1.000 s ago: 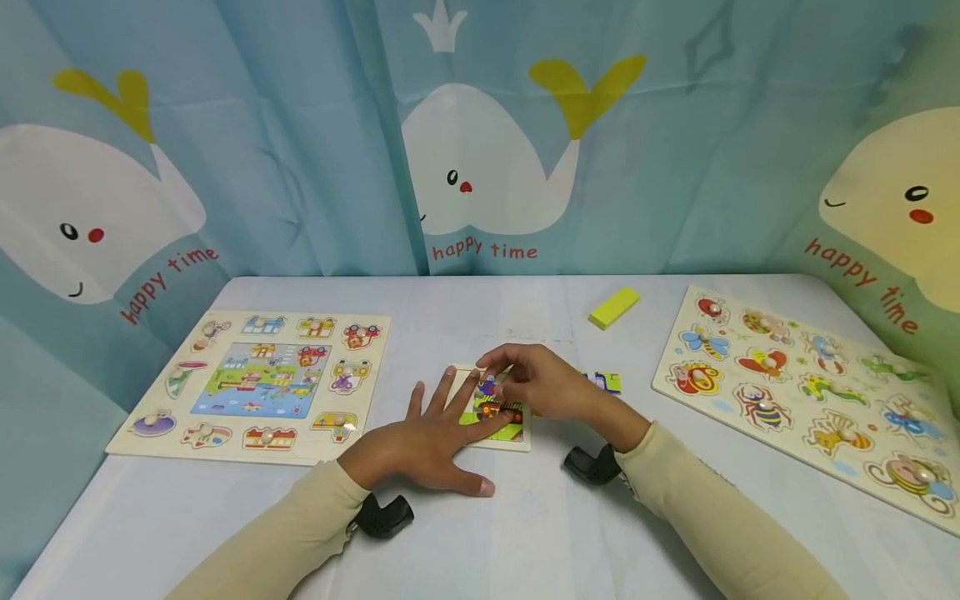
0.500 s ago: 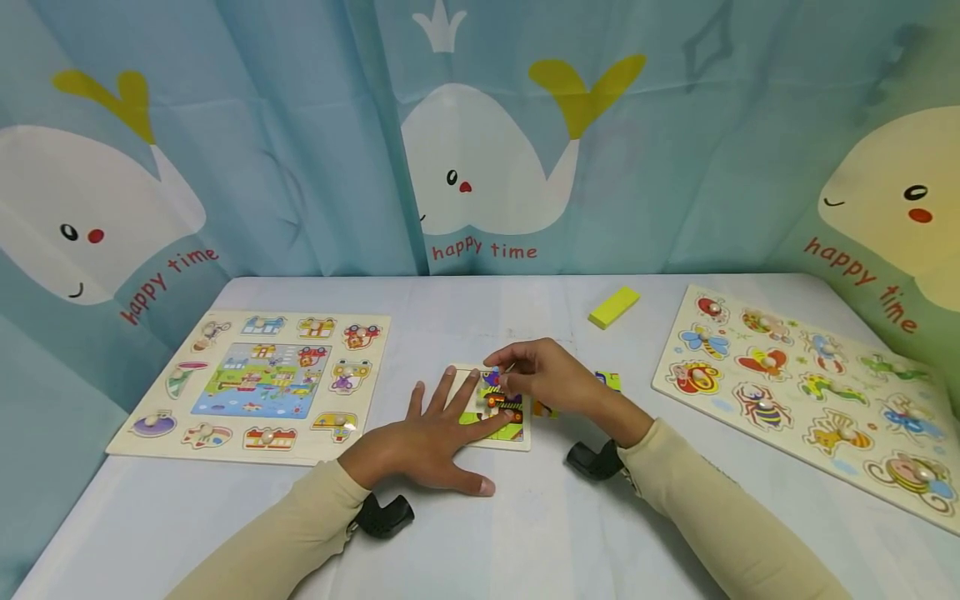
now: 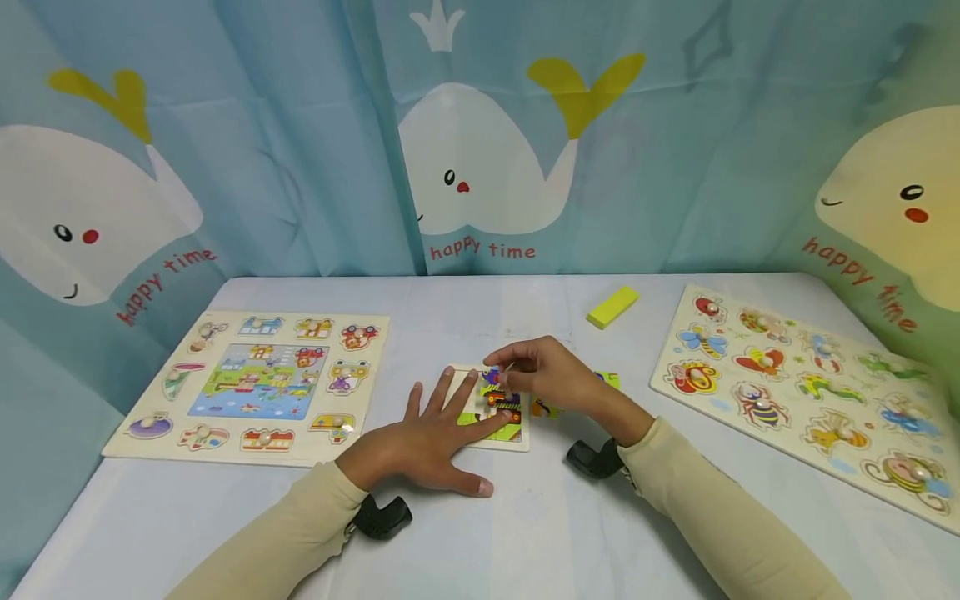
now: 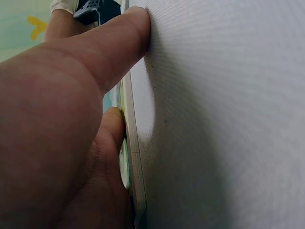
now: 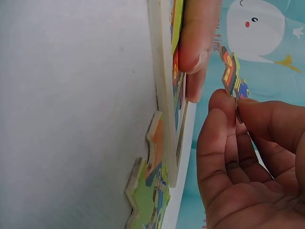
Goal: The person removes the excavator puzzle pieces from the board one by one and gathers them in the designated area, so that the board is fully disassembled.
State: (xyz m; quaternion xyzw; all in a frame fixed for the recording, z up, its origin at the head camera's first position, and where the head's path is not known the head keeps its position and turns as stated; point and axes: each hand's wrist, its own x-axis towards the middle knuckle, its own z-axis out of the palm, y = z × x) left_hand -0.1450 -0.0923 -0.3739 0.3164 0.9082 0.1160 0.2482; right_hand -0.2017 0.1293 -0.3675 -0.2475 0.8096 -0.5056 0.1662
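My left hand [image 3: 427,446] lies with spread fingers across a small framed jigsaw puzzle [image 3: 513,445]; its fingertips touch the puzzle and its thumb rests on the table. My right hand [image 3: 551,375] is just over the puzzle's right side. Between thumb and fingers it pinches a colourful puzzle piece [image 5: 232,76], which the right wrist view shows raised off the frame. Part of the puzzle's picture is hidden under my left fingers. Loose puzzle pieces [image 5: 147,195] lie on the table by the frame's right edge, partly covered by my right hand in the head view.
At the left lies a wooden knob puzzle board [image 3: 352,450] with vehicles and a town scene. A larger insect knob board [image 3: 750,421] lies at the right. A yellow block [image 3: 612,307] sits towards the back, before a whale-print curtain [image 3: 675,208].
My right hand has shifted slightly right and away from me with the puzzle piece, uncovering more of the puzzle and a loose piece beside it. The left hand has stayed in place.
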